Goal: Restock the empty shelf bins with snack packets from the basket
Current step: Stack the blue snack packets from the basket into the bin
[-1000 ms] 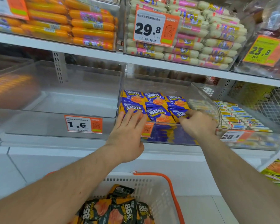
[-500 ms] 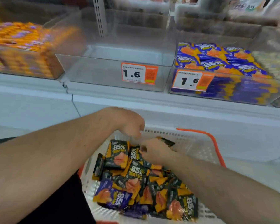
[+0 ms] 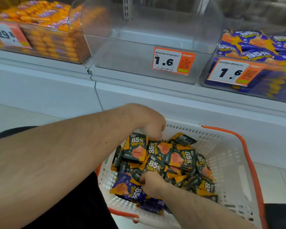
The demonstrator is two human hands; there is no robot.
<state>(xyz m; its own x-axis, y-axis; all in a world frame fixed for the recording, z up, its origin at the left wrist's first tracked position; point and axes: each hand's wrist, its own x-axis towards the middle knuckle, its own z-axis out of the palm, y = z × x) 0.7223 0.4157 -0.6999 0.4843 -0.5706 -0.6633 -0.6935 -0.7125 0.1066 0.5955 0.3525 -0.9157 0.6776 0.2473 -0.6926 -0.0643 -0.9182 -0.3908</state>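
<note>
A white basket with an orange rim (image 3: 224, 154) sits low in front of the shelf and holds several black-and-orange snack packets (image 3: 180, 157) and a purple one (image 3: 127, 189). My right hand (image 3: 153, 183) is dug into the pile, its fingers curled round black packets. My left hand (image 3: 149, 124) hangs curled over the far side of the pile; its fingertips reach the top packets, but a grip is not visible. Above them stands the empty clear shelf bin (image 3: 139, 52) with a 1.6 price tag (image 3: 172, 61).
To the right of the empty bin is a bin filled with purple packets (image 3: 254, 47), also tagged 1.6. A bin of orange sausages (image 3: 48, 30) stands on the left. The white shelf base (image 3: 172, 100) runs behind the basket.
Both hands left the purple-packet bin and dropped to the basket. Over the last half second the right hand pushed deeper into the packets and the left hand lowered onto them.
</note>
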